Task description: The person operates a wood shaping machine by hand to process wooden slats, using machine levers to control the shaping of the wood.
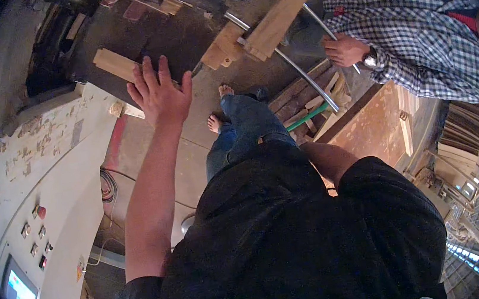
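On the dark desk (186, 43), a wooden board (113, 64) is partly covered by the left hand (164, 102) — its long side is slanted toward the far left. That hand is spread wide, nothing gripped; the right hand is hidden.

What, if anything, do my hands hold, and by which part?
Your left hand, spread at a wooden board, visibly grips nothing; your hidden right hand I cannot judge.

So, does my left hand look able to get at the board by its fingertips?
Probably yes: your left hand is spread open, its fingertips beside one end of the board, and nothing visible blocks the way. Whether they touch, I can't tell.
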The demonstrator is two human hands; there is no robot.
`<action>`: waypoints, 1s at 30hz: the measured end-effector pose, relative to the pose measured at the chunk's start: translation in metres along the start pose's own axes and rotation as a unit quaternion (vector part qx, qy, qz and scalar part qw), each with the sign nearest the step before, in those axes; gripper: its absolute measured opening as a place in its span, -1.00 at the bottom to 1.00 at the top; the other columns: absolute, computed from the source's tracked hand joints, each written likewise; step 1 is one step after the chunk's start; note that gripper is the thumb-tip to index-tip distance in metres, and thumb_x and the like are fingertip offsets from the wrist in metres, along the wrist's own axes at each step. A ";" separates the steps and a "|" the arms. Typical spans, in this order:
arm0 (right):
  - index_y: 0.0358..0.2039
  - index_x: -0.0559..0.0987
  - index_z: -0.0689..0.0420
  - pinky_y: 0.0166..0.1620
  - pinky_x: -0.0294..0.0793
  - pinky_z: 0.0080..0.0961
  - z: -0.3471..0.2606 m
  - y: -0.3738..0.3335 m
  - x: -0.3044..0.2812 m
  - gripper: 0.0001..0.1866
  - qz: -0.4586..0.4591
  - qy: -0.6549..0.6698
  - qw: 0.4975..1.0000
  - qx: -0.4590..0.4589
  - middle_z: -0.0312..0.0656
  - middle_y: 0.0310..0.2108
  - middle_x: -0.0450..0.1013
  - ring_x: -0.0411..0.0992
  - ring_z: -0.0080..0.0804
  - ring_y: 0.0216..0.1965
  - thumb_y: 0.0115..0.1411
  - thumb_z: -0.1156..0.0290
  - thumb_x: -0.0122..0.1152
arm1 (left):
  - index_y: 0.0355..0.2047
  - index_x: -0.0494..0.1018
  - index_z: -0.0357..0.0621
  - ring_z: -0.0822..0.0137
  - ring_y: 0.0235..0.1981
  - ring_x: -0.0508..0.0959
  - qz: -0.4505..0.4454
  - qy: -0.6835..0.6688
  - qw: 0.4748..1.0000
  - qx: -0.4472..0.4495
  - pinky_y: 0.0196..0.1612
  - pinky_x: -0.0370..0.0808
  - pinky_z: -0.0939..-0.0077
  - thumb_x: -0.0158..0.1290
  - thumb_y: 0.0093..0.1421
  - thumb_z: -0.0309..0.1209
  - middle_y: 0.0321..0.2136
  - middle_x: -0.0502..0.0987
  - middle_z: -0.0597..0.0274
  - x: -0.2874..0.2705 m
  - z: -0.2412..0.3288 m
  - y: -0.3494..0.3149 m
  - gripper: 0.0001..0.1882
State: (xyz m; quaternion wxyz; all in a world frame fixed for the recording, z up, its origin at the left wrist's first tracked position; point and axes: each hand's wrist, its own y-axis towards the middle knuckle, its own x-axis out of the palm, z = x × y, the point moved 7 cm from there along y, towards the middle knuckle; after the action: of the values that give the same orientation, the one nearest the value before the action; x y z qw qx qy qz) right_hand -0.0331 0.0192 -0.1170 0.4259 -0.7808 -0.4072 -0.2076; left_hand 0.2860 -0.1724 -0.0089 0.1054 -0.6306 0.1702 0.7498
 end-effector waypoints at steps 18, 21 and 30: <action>-0.45 0.52 0.13 -0.19 0.46 -0.04 0.043 -0.005 0.078 -0.65 0.367 -0.456 0.807 0.078 -0.10 -0.38 0.49 0.48 -0.03 -0.26 0.24 0.11 -0.01 | 0.22 0.32 0.10 0.07 0.38 0.05 0.009 0.046 0.999 0.002 0.36 -0.02 -0.07 0.00 0.18 0.12 0.32 0.17 0.17 -0.007 0.015 0.007 -0.34; -0.44 0.54 0.12 -0.20 0.45 -0.02 -0.018 0.005 0.097 -0.72 0.435 -0.520 0.735 0.011 -0.04 -0.40 0.49 0.48 0.01 -0.27 0.18 0.17 0.04 | 0.20 0.36 0.08 0.08 0.38 0.06 0.004 0.037 0.999 -0.015 0.36 -0.03 -0.08 0.02 0.18 0.10 0.32 0.17 0.19 -0.013 0.003 -0.002 -0.35; -0.04 0.50 0.19 -0.03 0.46 0.01 -0.092 -0.037 0.043 -0.45 0.656 -0.410 0.631 0.054 0.21 -0.13 0.50 0.49 0.18 -0.09 0.11 0.00 0.18 | 0.24 0.28 0.02 -0.12 0.36 0.02 0.105 -0.106 0.988 -0.034 0.36 0.01 -0.03 0.18 0.09 0.04 0.34 0.06 -0.07 -0.040 0.007 -0.025 -0.25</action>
State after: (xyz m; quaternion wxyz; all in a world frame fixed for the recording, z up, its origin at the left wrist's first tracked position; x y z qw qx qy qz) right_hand -0.0363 -0.0267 -0.0190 0.2801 -0.8224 0.0699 0.4903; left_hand 0.2962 -0.1445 0.0283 0.0218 -0.5294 0.1978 0.8247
